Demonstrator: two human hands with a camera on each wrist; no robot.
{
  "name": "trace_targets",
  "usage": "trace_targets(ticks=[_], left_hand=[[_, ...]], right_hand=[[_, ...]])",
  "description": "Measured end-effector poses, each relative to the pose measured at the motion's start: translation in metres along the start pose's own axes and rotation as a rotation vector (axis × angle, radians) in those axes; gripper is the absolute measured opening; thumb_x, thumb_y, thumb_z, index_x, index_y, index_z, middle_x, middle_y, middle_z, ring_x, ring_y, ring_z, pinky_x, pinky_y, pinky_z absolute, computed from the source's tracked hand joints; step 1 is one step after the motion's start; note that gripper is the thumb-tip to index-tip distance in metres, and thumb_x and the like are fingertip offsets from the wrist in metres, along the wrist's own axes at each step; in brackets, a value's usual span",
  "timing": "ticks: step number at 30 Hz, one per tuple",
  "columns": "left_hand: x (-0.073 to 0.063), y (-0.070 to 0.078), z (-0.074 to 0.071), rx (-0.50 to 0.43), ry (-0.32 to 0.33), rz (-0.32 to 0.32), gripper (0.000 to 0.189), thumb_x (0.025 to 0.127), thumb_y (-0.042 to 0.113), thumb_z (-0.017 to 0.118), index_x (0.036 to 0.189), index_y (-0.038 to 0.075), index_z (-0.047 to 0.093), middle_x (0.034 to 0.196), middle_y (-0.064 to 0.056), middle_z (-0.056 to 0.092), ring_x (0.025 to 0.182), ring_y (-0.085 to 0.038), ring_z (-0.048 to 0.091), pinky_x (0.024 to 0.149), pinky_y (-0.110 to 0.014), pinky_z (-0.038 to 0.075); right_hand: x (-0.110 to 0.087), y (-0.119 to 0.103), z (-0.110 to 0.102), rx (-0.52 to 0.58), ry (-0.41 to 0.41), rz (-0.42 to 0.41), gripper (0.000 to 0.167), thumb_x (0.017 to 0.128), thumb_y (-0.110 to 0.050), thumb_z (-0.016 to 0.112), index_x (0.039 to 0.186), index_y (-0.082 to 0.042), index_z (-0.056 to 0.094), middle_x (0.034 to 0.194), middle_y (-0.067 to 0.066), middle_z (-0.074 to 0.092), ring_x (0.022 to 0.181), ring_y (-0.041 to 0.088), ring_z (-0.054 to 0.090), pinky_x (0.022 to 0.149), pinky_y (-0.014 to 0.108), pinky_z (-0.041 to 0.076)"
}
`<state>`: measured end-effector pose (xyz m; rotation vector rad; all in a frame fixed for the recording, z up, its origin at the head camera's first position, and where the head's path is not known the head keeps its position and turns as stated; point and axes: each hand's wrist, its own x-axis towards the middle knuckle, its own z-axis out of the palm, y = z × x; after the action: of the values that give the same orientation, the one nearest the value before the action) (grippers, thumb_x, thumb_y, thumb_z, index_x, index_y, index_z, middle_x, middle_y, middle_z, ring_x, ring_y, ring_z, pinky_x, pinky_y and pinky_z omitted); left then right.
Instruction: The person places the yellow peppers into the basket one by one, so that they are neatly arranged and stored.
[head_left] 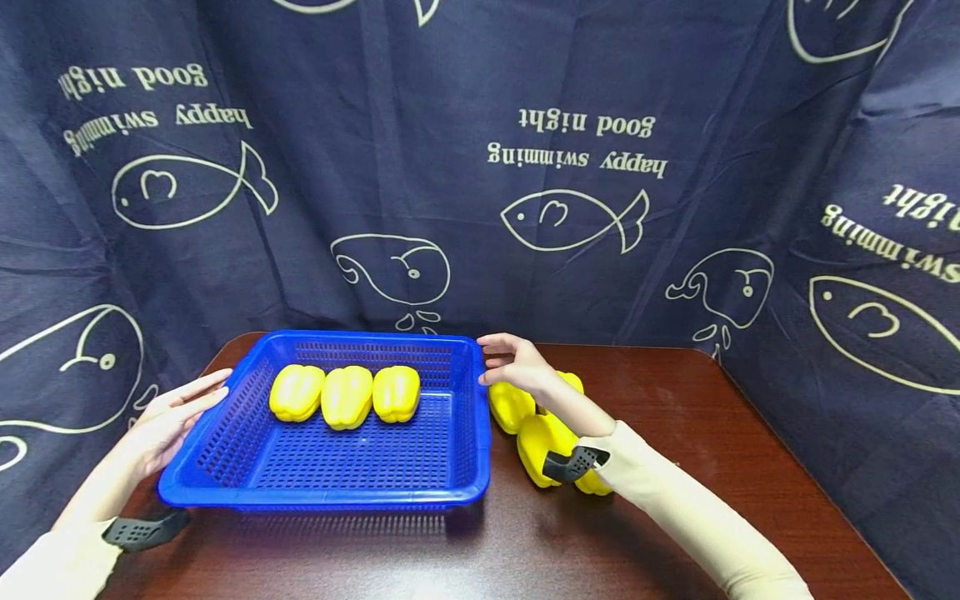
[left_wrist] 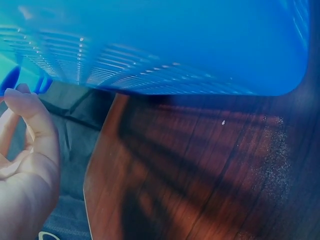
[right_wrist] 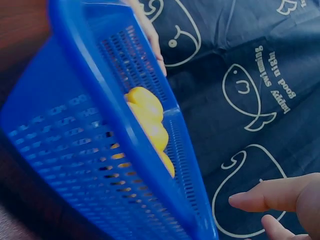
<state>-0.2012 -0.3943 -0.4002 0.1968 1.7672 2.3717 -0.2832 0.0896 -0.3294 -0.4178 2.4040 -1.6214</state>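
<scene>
A blue plastic basket with slotted walls is at the left of the table in the head view. Three yellow bell peppers lie in a row toward its back. My left hand grips the basket's left rim, with fingertips pinching the edge in the left wrist view. Beside the right rim is my right hand, fingers loosely bent; the right wrist view shows its thumb and a finger apart from the basket. Several more yellow bell peppers lie under my right forearm, partly hidden. Whether the basket's base touches the table I cannot tell.
The brown wooden table extends right of the loose peppers. A dark blue curtain with fish and whale drawings hangs behind and at both sides. Black straps circle both wrists.
</scene>
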Motion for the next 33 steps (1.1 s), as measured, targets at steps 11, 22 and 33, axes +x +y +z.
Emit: trace_targets(ticks=[11,22,33], left_hand=[[0.001,-0.001,-0.002,-0.027,-0.025,0.001,0.043,0.103,0.006,0.038,0.115,0.034,0.068,0.108,0.013,0.07,0.095,-0.009,0.07,0.077,-0.026,0.058],[0.001,0.001,0.0,-0.023,-0.01,-0.011,0.042,0.103,0.006,0.039,0.115,0.035,0.068,0.107,0.013,0.071,0.094,-0.008,0.069,0.077,-0.025,0.058],[0.0,0.0,-0.001,0.025,-0.02,-0.004,0.042,0.103,0.007,0.039,0.116,0.036,0.067,0.108,0.014,0.07,0.095,-0.007,0.069,0.077,-0.025,0.058]], right_hand=[[-0.027,0.019,-0.019,-0.051,0.003,-0.04,0.054,0.077,0.0,0.073,0.128,-0.002,0.055,0.134,0.022,0.053,0.119,0.041,0.054,0.096,0.043,0.052],[-0.047,0.041,-0.052,-0.075,0.009,-0.033,0.059,0.075,-0.005,0.076,0.129,-0.001,0.053,0.136,0.023,0.05,0.12,0.045,0.05,0.093,0.042,0.053],[-0.073,0.062,-0.09,-0.047,0.113,-0.025,0.062,0.076,-0.004,0.077,0.132,0.002,0.049,0.135,0.029,0.05,0.117,0.043,0.054,0.085,0.029,0.055]])
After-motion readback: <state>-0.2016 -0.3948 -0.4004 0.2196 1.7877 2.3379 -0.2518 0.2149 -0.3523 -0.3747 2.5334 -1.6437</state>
